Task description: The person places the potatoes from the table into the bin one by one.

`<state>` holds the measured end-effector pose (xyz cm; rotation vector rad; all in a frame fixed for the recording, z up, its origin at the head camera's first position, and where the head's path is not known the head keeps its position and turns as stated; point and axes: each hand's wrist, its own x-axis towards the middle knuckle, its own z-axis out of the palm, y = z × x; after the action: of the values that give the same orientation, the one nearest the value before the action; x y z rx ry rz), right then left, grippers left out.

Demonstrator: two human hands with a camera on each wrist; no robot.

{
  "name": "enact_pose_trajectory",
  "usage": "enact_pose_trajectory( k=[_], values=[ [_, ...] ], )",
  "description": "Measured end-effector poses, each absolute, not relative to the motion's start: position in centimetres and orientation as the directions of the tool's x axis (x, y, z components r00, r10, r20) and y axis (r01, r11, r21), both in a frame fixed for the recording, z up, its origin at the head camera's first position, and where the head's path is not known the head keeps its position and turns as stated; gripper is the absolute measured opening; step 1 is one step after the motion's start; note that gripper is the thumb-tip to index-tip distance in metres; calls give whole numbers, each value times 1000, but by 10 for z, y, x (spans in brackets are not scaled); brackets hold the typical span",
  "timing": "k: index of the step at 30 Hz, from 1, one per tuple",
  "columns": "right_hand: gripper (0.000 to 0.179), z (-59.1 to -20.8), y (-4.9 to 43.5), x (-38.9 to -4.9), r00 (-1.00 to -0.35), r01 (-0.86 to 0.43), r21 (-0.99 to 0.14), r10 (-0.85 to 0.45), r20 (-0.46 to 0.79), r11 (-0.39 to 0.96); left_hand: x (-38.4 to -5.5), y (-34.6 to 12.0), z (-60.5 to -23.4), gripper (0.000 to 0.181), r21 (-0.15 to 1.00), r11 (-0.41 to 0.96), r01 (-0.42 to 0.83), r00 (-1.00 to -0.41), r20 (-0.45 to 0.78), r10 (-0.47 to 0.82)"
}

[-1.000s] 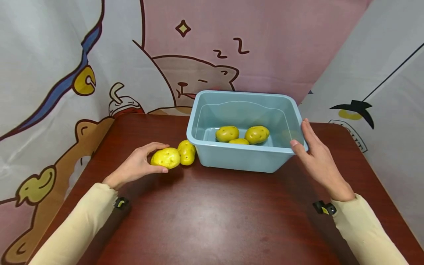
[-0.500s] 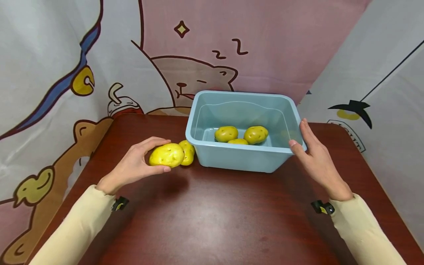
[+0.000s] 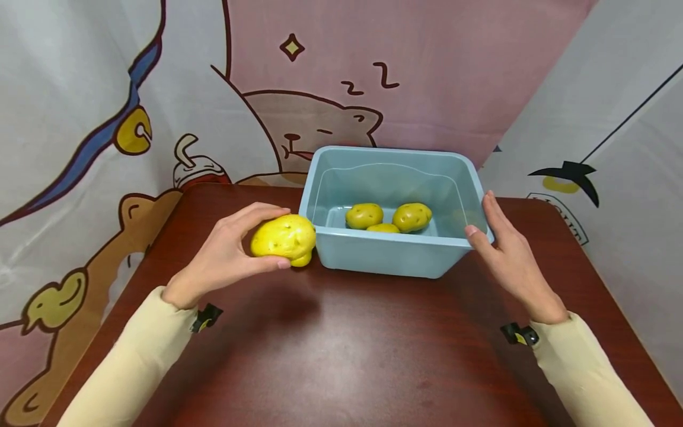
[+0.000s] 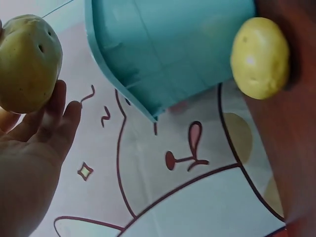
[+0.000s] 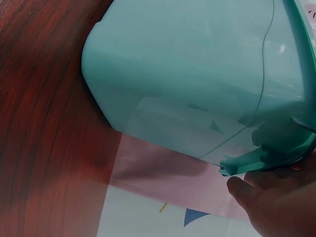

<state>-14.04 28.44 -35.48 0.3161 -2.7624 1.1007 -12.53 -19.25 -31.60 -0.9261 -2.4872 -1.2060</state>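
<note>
My left hand (image 3: 221,252) grips a yellow potato (image 3: 283,236) between thumb and fingers, raised over the table beside the bin's left end. A second potato (image 4: 260,58) lies on the table by the bin; in the head view the held one mostly covers it. The light blue plastic bin (image 3: 392,256) has three potatoes showing inside: one on the left (image 3: 364,216), one on the right (image 3: 412,217), and a third (image 3: 383,228) partly hidden by the front wall. At the bin's right end my right hand (image 3: 509,261) holds the rim, thumb on top and fingers along the outside.
The bin stands toward the back of a dark red-brown wooden table (image 3: 341,356). A cartoon-printed cloth (image 3: 427,77) hangs behind the table and along its sides.
My left hand has lifted the potato and carried it right and upward, until it covers most of the potato on the table. The right hand stays at the bin's rim.
</note>
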Motion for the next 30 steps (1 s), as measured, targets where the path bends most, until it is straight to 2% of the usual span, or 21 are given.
enact_pose_trajectory(
  k=[15,23,30],
  values=[
    [75,-353,285,-142,-967,-250,-659,-143,213,710,-145,-151,-292,78,555,409,724,-688,541,483],
    [75,-353,285,-141,-966,-254,-665,-142,218,703,-164,-138,-287,77,569,402,717,-691,509,513],
    [75,-354,285,-142,-964,-260,-667,-144,225,698,-182,-125,-286,75,571,426,702,-693,413,591]
  ],
)
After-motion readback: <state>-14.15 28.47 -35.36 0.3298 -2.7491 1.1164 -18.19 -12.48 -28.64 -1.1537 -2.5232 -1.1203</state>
